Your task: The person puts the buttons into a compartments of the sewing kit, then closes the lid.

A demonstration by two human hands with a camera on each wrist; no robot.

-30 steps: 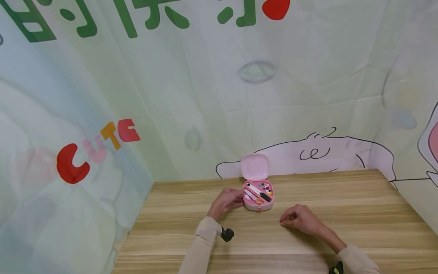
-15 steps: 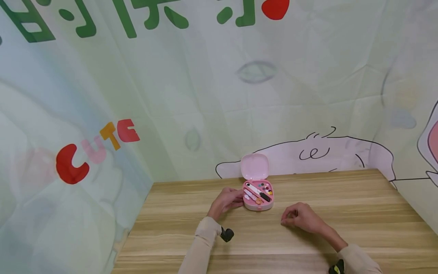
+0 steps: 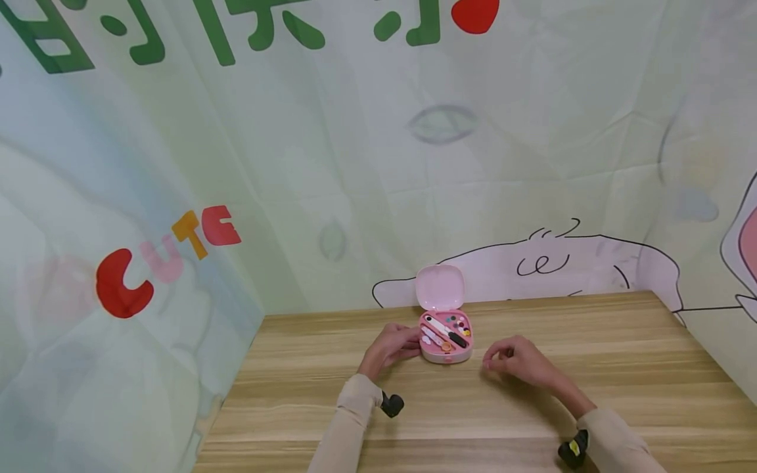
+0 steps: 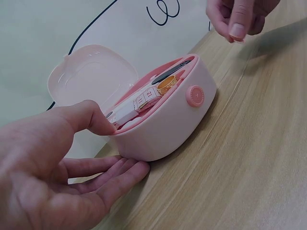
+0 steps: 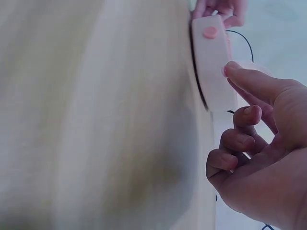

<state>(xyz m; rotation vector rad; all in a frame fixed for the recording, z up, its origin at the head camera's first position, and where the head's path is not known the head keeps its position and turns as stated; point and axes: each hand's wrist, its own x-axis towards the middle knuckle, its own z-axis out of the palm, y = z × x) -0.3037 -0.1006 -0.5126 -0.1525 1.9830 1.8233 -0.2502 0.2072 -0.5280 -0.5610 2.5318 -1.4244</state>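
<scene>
A pink sewing box stands on the table with its lid raised. My left hand steadies the box's left side; in the left wrist view its thumb lies on the rim and the other fingers meet the wall low down. Inside are a folded measuring tape, a gold ring-shaped thimble, a black-ended tool and several small coloured pieces. To the right of the box, above the table, my right hand pinches a tiny pink piece between thumb and forefinger; its kind cannot be made out.
The wood-grain table ends at a printed cloth backdrop just behind the box. Another cloth wall with the word CUTE rises on the left. A round pink clasp marks the box's front.
My right hand has lifted slightly and shifted forward, after a small move to the right, still pinching. The left hand and the box have stayed in place.
</scene>
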